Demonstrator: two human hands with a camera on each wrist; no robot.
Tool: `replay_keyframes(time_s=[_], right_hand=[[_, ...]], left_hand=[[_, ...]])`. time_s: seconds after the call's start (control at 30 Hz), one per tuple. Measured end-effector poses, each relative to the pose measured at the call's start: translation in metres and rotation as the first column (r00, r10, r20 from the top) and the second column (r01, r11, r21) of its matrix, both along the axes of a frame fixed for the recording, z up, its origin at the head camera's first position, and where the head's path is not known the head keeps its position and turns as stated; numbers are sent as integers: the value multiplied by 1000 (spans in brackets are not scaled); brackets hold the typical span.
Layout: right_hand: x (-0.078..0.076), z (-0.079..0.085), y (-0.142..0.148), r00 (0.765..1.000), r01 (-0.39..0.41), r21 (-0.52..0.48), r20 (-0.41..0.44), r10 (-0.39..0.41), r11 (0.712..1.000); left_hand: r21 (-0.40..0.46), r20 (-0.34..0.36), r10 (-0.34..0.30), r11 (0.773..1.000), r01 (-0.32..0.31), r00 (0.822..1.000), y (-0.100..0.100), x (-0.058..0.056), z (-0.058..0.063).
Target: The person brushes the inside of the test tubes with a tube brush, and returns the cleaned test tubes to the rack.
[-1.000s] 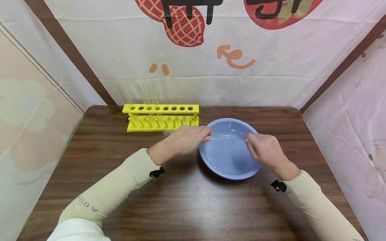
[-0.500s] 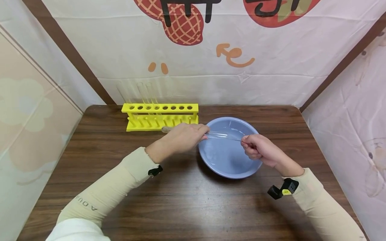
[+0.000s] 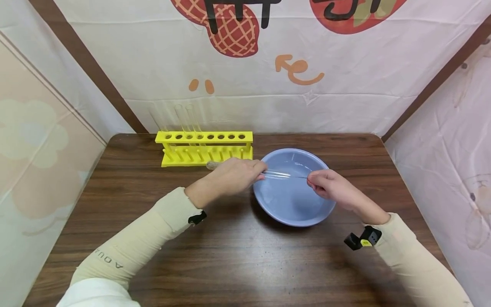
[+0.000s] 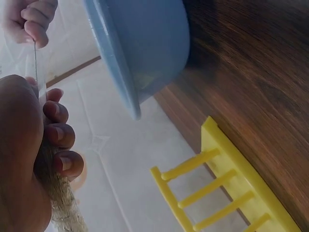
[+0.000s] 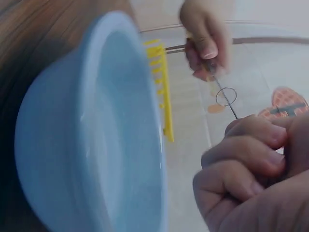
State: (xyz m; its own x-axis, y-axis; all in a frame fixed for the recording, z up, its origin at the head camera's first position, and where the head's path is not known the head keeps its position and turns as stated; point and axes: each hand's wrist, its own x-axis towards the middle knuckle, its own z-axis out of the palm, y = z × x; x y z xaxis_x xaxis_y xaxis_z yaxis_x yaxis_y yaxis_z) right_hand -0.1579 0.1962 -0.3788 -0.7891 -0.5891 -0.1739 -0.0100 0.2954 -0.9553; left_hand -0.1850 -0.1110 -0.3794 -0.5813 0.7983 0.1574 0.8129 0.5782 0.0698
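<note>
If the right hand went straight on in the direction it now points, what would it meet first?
The right hand would probably meet the open end of the clear tube first, though depth is unclear.

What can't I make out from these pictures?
- Head view: the middle of the held tube, covered by the left hand.
- Right wrist view: the end of the wire handle, hidden inside the right hand.
- Left wrist view: the far end of the bristles, cut off by the bottom edge.
- Head view: the racked tubes' outlines, faint against pale cloth.
</note>
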Motion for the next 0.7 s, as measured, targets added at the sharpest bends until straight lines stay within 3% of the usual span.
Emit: replay_keyframes(time_s=[0.1, 0.17, 0.27, 0.3, 0.37, 0.5, 0.53, 0.6, 0.7], right_hand=[[3, -1, 0, 975, 66, 179, -221, -26, 982], [5, -3, 2, 929, 105, 240, -369, -9, 965], [5, -9, 7, 847, 122, 235, -531, 22, 964], [4, -11, 9, 807, 123, 239, -589, 43, 963], [1, -15, 14, 696, 132, 263, -711, 99, 956], [-4, -24, 22, 406, 205, 299, -892, 197, 932], [-5, -25, 24, 344, 224, 295, -916, 208, 929], [-6, -27, 26, 259, 235, 278, -942, 215, 931], [-7, -28, 30, 175, 233, 260, -959, 222, 937]], left_hand=[[-12, 29, 8, 1000, -7, 1000, -1, 0, 0], [-15, 41, 7, 1000, -7, 999, -2, 0, 0], [-7, 40, -7, 1000, 8, 999, -2, 0, 0], [-3, 36, -13, 1000, 13, 999, -2, 0, 0], [1, 34, -24, 1000, 24, 999, -2, 0, 0], [15, 33, -39, 999, 39, 999, -1, 1, 0], [16, 34, -42, 999, 42, 999, -1, 1, 0], [19, 42, -41, 999, 40, 998, -1, 1, 0], [14, 58, -31, 999, 30, 998, -3, 2, 1]])
